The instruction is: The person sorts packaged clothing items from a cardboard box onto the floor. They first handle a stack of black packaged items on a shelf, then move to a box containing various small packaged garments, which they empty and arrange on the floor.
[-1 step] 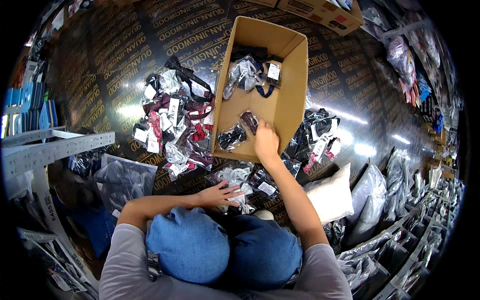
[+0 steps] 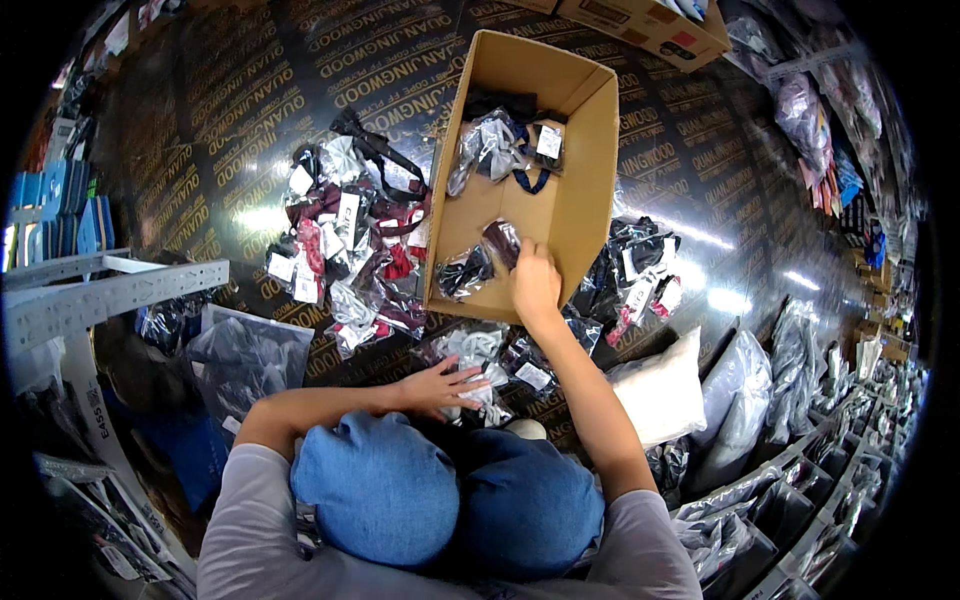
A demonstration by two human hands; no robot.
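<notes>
Inside the near end of an open cardboard box point(image 2: 590, 180), my right hand point(image 2: 537, 282) is closed at the edge of a small clear bag of dark maroon cloth point(image 2: 501, 243). Beside that bag lies another with black cloth point(image 2: 464, 273). Farther in are bagged grey, bow-shaped pieces point(image 2: 494, 142), a white tag point(image 2: 548, 143) and a navy loop point(image 2: 530, 181). My left hand point(image 2: 440, 387) rests with fingers spread on bagged grey cloth point(image 2: 478, 350) in front of my knees. A bag with a white label point(image 2: 534, 375) lies just right of it.
Left of the box spreads a pile of bagged red, grey and black pieces point(image 2: 350, 230); a smaller pile point(image 2: 640, 265) lies on its right. A white pillow-like bag point(image 2: 662, 388) sits near my right arm. Metal shelving point(image 2: 120, 295) stands at left, and full racks point(image 2: 800, 490) at right.
The maroon bag has tilted a little and shifted slightly, along with my right hand. My left hand stays on the grey cloth almost unmoved.
</notes>
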